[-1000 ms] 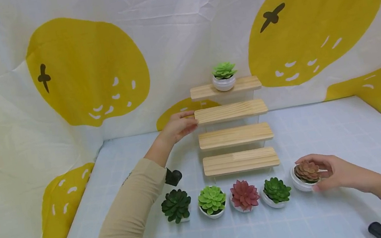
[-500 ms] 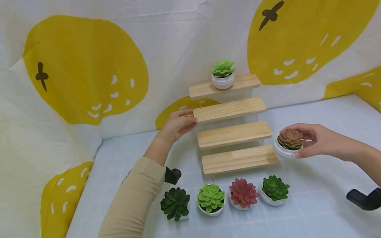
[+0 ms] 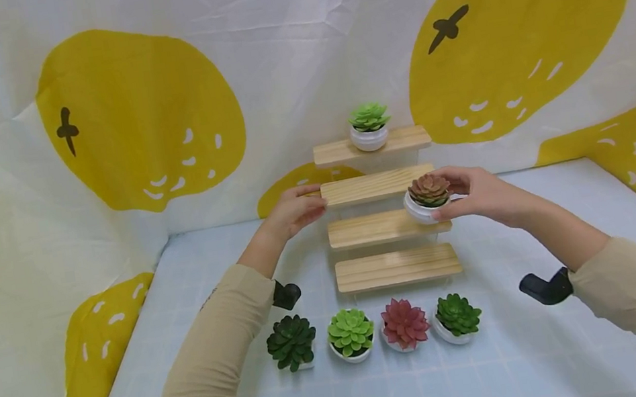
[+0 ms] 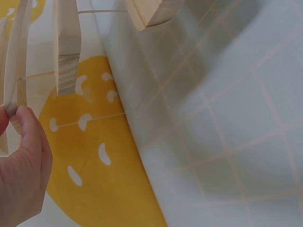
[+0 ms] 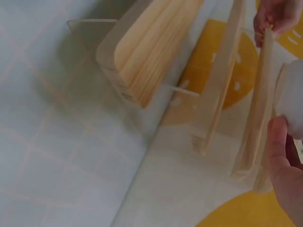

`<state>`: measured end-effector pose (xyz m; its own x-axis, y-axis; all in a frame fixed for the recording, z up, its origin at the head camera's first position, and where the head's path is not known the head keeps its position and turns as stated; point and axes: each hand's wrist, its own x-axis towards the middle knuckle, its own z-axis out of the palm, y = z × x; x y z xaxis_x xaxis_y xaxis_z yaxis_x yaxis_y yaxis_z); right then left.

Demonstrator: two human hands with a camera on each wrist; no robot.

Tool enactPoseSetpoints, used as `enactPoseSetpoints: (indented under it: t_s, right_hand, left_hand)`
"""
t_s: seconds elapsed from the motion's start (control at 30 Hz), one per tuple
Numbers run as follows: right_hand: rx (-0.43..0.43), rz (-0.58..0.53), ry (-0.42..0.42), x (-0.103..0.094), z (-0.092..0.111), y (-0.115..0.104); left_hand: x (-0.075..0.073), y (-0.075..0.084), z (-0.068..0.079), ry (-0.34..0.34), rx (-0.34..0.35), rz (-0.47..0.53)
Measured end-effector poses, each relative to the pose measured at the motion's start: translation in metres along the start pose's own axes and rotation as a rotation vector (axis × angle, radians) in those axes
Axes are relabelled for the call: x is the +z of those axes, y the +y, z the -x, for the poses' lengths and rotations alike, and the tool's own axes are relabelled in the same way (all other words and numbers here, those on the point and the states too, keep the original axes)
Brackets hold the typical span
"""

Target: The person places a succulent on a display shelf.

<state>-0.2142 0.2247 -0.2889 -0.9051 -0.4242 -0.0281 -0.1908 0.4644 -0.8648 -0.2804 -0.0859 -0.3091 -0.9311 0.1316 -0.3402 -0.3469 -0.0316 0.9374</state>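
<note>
My left hand (image 3: 298, 209) pinches the left end of the second-highest board of a tiered wooden shelf (image 3: 356, 190). The left wrist view shows the thumb and fingers on that board end. My right hand (image 3: 466, 191) holds a reddish-brown potted succulent (image 3: 429, 191) by its white pot (image 5: 292, 99), upright, with the thumb at the front. In the head view the pot overlaps the right ends of the two middle boards. A light green potted succulent (image 3: 369, 125) stands on the top board.
In front of the shelf, a row of potted succulents stands on the pale checked tabletop (image 3: 418, 391): dark green (image 3: 292, 342), light green (image 3: 351, 332), red (image 3: 405, 323) and green (image 3: 458, 314). A white cloth (image 3: 286, 60) with yellow fruit shapes hangs behind.
My right hand has lifted the reddish-brown succulent from beside the row and carried it up and left to the shelf. My left hand stays on the board end.
</note>
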Motion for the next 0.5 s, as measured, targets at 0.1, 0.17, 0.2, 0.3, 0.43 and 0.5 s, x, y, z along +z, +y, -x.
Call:
enactPoseSetpoints:
  t_s: [0.1,0.17,0.2,0.3,0.43,0.5]
  right_hand:
    - [-0.012,-0.025,0.022,0.006,-0.013,-0.005]
    - [-0.016,-0.039,0.042,0.009,-0.022,-0.009]
    - [-0.014,-0.046,0.051,0.011,-0.026,-0.011]
    - [-0.003,-0.067,0.068,0.015,-0.038,-0.015]
    - [0.004,-0.090,0.076,0.022,-0.052,-0.020]
    - [0.001,-0.092,0.079,0.025,-0.058,-0.021]
  left_hand:
    - [0.000,0.000,0.000,-0.002,-0.001,-0.002]
    - [0.000,0.000,-0.001,-0.003,-0.001,-0.005]
    - [0.000,0.000,-0.001,-0.003,0.001,-0.005]
    - [0.000,0.000,-0.001,-0.004,0.002,-0.006]
    - [0.000,0.000,0.000,-0.004,0.002,-0.001]
    - [-0.001,0.000,0.000,-0.005,0.002,0.003]
